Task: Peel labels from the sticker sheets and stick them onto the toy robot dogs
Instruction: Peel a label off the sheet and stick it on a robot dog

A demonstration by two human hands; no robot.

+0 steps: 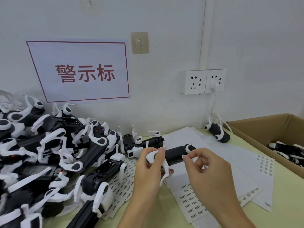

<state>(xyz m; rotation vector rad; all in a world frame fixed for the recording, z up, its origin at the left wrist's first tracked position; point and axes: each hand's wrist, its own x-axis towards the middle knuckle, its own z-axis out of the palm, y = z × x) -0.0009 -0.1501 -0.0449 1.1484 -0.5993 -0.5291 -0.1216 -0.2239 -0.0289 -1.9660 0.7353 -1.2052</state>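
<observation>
My left hand [148, 168] grips a black-and-white toy robot dog [175, 153] by its white leg joint, holding it above the table. My right hand [204, 165] pinches a small white label [183, 156] between thumb and forefinger, right beside the dog's black body. Sticker sheets [194, 201] with rows of small printed labels lie on the table under both hands. More sheets [265, 165] spread to the right.
A big pile of toy robot dogs [54, 150] fills the left side. One dog [217, 132] lies by the wall. A cardboard box [263, 129] with dogs inside stands at the right. Wall sockets [203, 81] and a red-framed sign [82, 71] are behind.
</observation>
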